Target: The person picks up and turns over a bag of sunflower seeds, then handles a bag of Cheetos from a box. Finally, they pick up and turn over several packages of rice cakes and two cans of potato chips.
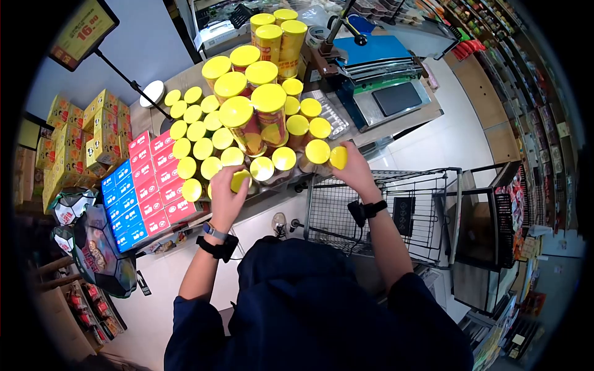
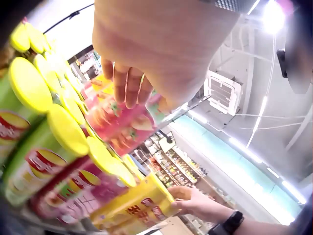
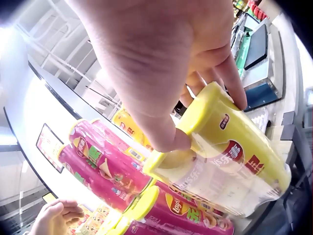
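My right hand point(image 1: 357, 168) pinches the top of a yellow potato chip canister point(image 3: 244, 152) at the right front corner of a canister display. Its thumb and fingers lie around the yellow lid point(image 3: 201, 108), as the right wrist view shows. Just beside it stands another canister in clear wrap. Over the display's front edge hovers my left hand point(image 1: 226, 193), next to a yellow-lidded canister point(image 1: 240, 182), with relaxed fingers and nothing in them. Beneath it in the left wrist view are green canisters point(image 2: 41, 166) and a purple-red one point(image 2: 73, 191).
Taller canisters point(image 1: 270, 99) are stacked mid-display. Red boxes point(image 1: 145, 185) and blue boxes point(image 1: 124, 204) lie to the left. A wire shopping cart point(image 1: 383, 210) stands at the right, below a wrapping machine point(image 1: 383, 93). A price sign point(image 1: 83, 34) rises at the upper left.
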`<act>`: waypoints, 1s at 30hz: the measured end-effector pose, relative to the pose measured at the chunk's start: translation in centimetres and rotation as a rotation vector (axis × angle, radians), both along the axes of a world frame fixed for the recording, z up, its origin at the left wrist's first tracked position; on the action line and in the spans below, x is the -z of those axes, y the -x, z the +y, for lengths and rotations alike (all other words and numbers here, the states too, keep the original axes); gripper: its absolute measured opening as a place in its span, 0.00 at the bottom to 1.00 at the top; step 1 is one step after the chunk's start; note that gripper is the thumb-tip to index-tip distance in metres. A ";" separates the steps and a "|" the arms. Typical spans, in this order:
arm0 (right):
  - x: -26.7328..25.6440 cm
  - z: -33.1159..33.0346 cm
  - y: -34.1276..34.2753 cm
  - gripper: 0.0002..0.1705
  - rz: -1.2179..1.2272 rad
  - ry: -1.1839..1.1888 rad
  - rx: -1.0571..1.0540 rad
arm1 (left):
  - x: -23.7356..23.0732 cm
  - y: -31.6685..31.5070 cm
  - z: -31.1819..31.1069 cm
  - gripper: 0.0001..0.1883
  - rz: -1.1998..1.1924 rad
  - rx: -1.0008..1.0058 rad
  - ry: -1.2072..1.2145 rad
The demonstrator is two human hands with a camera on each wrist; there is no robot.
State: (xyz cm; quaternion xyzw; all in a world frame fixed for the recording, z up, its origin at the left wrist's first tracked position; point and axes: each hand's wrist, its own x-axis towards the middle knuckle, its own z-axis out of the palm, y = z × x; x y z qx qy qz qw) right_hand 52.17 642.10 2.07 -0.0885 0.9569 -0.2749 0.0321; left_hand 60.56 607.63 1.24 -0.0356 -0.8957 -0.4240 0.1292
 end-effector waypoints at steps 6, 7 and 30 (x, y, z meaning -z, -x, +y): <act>2.7 -2.5 1.7 0.45 -0.029 0.150 0.040 | 3.4 0.5 -5.9 0.44 -0.102 -0.121 0.415; 2.6 -2.7 1.8 0.44 -0.027 0.165 0.039 | 3.5 0.4 -6.0 0.47 -0.114 -0.075 0.462; 9.9 6.8 -2.4 0.61 -0.045 0.498 0.151 | 9.0 -0.6 -4.3 0.39 0.003 -0.069 0.504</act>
